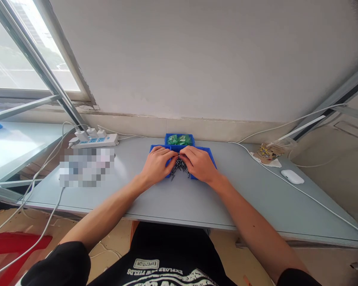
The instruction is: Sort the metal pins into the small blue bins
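My left hand [157, 165] and my right hand [199, 163] meet above a pile of small dark metal pieces [180, 167] on the grey table. Their fingertips are pinched close together on something small and thin, too tiny to name. Blue bins [209, 155] stand behind and beside the hands, partly covered by them. In the rear blue bin [166, 139] lie green packets [179, 139].
At the left of the table [173, 202] are a white power strip [109, 140] with plugged-in chargers and a blurred-out item [86, 167]. A cup [267, 153], a white case [292, 176] and a long white cable [316, 195] lie at the right.
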Demonstrator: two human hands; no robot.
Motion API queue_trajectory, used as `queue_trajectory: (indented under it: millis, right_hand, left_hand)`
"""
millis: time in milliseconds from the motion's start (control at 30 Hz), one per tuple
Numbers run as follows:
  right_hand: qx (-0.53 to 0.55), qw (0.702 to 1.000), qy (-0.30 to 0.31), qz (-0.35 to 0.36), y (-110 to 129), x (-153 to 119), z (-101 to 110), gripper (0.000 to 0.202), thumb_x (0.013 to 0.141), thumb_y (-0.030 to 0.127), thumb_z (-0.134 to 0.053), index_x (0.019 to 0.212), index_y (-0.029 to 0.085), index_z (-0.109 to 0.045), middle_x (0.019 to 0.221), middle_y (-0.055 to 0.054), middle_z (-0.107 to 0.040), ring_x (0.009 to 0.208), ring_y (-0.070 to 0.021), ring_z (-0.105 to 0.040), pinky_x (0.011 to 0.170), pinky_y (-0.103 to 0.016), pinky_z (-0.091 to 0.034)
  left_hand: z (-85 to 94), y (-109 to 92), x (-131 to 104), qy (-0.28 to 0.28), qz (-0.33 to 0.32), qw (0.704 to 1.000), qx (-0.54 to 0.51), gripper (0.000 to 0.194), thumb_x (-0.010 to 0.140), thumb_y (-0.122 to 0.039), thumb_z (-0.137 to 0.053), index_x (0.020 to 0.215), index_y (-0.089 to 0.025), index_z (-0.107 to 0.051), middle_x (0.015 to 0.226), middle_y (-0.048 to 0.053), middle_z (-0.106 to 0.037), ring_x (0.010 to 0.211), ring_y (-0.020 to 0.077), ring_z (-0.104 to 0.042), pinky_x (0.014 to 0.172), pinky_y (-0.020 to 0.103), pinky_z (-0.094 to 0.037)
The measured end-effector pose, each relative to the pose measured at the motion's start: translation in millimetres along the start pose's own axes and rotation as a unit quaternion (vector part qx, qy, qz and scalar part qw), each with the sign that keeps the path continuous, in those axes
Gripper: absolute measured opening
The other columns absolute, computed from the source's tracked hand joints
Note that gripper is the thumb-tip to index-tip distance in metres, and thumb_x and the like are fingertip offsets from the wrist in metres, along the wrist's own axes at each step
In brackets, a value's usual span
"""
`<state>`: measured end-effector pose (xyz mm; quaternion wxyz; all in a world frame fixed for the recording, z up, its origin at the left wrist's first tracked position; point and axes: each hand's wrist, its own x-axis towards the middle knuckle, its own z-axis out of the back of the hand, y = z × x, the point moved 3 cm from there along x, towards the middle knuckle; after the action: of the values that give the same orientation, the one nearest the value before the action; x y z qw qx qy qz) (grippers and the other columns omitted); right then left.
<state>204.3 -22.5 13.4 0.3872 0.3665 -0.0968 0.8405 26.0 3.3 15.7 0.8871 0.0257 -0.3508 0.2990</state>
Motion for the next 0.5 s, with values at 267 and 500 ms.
queue_trajectory:
  millis: [267, 500]
  right_hand:
    - [-0.005, 1.0, -0.002, -0.002, -0.2, 0.2, 0.2, 0.018, 0.108, 0.024, -0.041, 0.102, 0.023, -0.059, 0.095, -0.006, -0.069, 0.088, -0.0216, -0.064, 0.078, -0.035, -0.049]
    - [-0.016, 1.0, -0.003, -0.003, -1.4, 0.1, 0.6, 0.019, 0.108, 0.024, -0.042, 0.101, 0.023, -0.059, 0.096, -0.006, -0.07, 0.089, -0.0222, -0.065, 0.077, -0.035, -0.048]
  left_hand:
    - [-0.3, 0.6, -0.1, 0.0, 0.005, 1.0, 0.0, 0.026, 0.107, -0.034, -0.048, 0.103, -0.024, -0.072, 0.093, 0.003, -0.076, 0.088, 0.019, -0.07, 0.099, 0.039, -0.047]
    - [0.4, -0.2, 0.2, -0.002, 0.001, 1.0, 0.001, 0.025, 0.107, -0.033, -0.049, 0.102, -0.024, -0.071, 0.091, 0.002, -0.076, 0.086, 0.0188, -0.069, 0.097, 0.039, -0.047]
